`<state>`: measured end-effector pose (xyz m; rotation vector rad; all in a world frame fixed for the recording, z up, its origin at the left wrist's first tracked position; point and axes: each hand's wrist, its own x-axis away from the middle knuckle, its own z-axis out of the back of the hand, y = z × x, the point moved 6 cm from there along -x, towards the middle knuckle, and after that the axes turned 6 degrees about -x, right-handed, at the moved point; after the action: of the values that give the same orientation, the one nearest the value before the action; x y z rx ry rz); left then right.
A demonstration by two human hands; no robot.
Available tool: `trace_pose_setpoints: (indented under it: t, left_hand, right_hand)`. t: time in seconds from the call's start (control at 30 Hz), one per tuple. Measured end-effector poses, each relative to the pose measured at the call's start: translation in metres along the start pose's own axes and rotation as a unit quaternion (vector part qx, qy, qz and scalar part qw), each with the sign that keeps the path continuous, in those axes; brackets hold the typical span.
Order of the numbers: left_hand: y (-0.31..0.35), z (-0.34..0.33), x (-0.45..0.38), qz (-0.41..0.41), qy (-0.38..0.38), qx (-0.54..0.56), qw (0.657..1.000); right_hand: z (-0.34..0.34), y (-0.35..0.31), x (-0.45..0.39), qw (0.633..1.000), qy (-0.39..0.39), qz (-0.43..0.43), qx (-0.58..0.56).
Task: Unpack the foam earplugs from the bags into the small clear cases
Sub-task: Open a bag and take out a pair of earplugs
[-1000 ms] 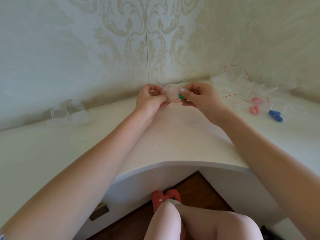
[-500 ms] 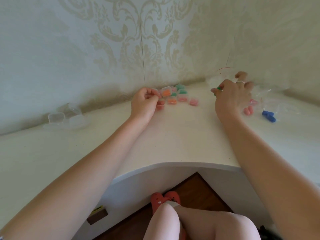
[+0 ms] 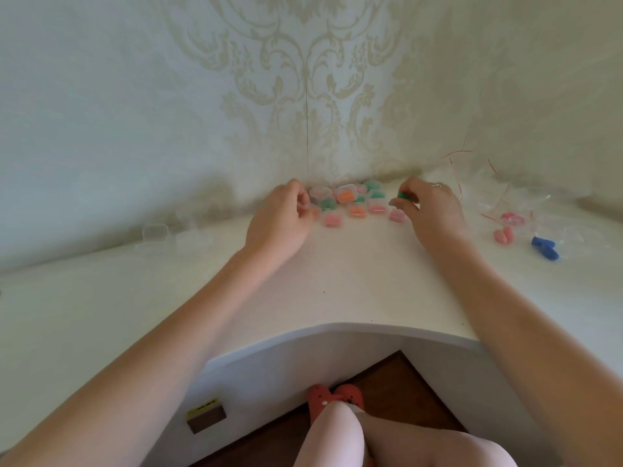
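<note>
The right hand (image 3: pixel 429 210) is pinching a green earplug (image 3: pixel 402 196) between thumb and fingertips, palm down, just beside the cluster of filled cases (image 3: pixel 350 200) in the desk (image 3: pixel 337 281) corner. The left hand (image 3: pixel 279 217) is curling its fingers at the cluster's left edge; whether it grips anything, I cannot tell. Bags (image 3: pixel 478 187) and loose pink earplugs (image 3: pixel 503 234) are lying off right, empty cases (image 3: pixel 155 232) far left.
</note>
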<state>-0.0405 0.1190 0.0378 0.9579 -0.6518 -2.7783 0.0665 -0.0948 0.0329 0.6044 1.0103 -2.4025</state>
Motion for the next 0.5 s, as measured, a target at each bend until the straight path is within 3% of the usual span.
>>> trace_pose_setpoints:
  t: [0.07,0.17,0.27,0.37,0.5]
  left_hand:
    - [-0.013,0.019,0.011,-0.041,-0.021,-0.211,0.976]
    - [-0.045,0.047,0.028,0.016,-0.048,-0.394,0.918]
    - [-0.072,0.061,0.044,0.084,-0.077,-0.437,0.892]
    - [-0.076,0.06,0.052,0.063,-0.084,-0.449,0.888]
    - [-0.076,0.061,0.049,0.044,-0.063,-0.383,0.921]
  right_hand:
    - [-0.003,-0.002,0.001,1.0,-0.012,-0.006,-0.012]
    - [-0.012,-0.007,0.003,0.998,-0.034,-0.008,-0.05]
    - [-0.018,-0.015,0.004,0.998,-0.05,0.008,-0.027]
    - [-0.019,-0.019,0.007,0.998,-0.057,0.024,-0.019]
    - [-0.016,-0.017,0.01,0.998,-0.051,0.03,-0.035]
